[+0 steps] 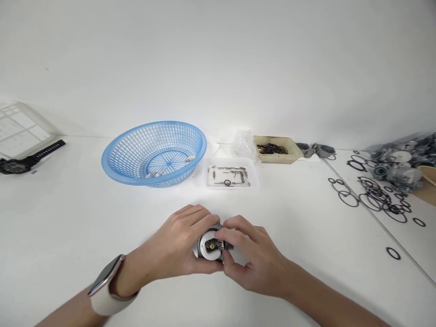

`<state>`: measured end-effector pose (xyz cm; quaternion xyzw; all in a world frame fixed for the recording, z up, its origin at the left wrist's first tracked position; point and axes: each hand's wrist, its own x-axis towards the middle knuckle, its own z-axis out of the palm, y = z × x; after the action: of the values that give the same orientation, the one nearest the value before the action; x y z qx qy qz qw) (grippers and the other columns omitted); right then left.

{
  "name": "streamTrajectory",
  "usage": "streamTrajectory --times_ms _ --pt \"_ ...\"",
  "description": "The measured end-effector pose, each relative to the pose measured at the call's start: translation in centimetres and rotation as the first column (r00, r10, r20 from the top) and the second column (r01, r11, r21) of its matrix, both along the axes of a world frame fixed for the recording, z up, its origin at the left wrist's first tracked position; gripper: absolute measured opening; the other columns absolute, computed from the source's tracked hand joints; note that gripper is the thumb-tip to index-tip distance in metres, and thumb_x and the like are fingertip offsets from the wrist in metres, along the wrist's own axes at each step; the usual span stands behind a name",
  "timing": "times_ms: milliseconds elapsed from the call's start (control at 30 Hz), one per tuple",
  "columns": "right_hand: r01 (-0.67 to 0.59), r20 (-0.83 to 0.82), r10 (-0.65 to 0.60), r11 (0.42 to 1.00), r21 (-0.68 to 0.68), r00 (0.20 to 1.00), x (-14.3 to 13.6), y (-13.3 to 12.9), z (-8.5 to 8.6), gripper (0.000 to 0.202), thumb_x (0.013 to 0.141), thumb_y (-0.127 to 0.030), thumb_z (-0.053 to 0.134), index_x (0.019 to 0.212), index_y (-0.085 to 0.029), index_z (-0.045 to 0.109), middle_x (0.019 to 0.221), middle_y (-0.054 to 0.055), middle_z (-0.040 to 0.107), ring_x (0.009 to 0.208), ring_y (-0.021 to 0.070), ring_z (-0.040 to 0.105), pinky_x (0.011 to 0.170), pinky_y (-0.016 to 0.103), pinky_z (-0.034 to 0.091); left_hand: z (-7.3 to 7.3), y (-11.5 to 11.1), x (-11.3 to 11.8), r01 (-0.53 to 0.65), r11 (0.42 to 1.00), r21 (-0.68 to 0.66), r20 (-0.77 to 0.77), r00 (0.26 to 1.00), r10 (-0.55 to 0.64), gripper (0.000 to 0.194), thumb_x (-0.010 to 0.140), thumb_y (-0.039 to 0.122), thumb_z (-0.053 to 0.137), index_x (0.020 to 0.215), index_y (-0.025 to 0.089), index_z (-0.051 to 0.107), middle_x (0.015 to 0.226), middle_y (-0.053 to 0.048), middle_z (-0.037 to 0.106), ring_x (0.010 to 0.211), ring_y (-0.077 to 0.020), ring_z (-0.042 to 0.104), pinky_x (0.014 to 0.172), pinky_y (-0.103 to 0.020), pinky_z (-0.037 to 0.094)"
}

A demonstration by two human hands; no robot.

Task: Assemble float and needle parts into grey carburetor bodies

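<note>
A small grey metal carburetor (200, 250) with a white ring-shaped float (205, 247) and a brass piece in its middle is held just above the table, open side up. My left hand (185, 240) wraps round its left side, fingers behind and thumb in front. My right hand (254, 254) closes on its right side, index finger and thumb at the float's edge beside a small metal bracket (220, 245). Whether a tiny part is pinched between those fingertips is hidden.
Behind my hands stand a blue basket (112, 165), a white tray (254, 179) of small metal parts and a cream bin (277, 158) of black rings. Black O-rings (374, 195) and more metal carburetor bodies (398, 170) lie right. A black watch (20, 165) lies far left.
</note>
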<state>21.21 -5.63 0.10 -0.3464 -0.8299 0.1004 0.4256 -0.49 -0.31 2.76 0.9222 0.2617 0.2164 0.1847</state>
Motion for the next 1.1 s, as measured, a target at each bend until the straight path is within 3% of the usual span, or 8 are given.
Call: streamTrajectory --times_ms 533,1100 --pt "-0.039 0.019 0.039 0.999 -0.015 0.999 0.14 0.16 0.51 0.044 0.083 -0.010 0.052 0.125 -0.026 0.054 0.105 0.004 0.069 0.088 0.0151 0.070 0.055 0.022 0.052 -0.09 0.21 -0.04 0.001 0.999 -0.039 0.014 1.000 -0.001 0.038 0.080 0.025 0.081 0.109 0.023 0.057 0.093 0.002 0.067 0.083 -0.0201 0.063 0.074 -0.034 0.048" --pt "-0.087 0.047 0.090 0.994 -0.064 0.995 0.48 0.19 0.56 0.046 0.080 -0.010 0.052 0.123 -0.026 0.053 0.103 0.003 0.065 0.085 0.0153 0.066 0.059 0.023 0.053 -0.24 -0.05 -0.06 0.042 0.999 0.029 0.006 0.999 -0.042 0.038 0.084 0.029 0.080 0.113 0.023 0.056 0.093 0.000 0.067 0.081 -0.0214 0.063 0.075 -0.037 0.048"
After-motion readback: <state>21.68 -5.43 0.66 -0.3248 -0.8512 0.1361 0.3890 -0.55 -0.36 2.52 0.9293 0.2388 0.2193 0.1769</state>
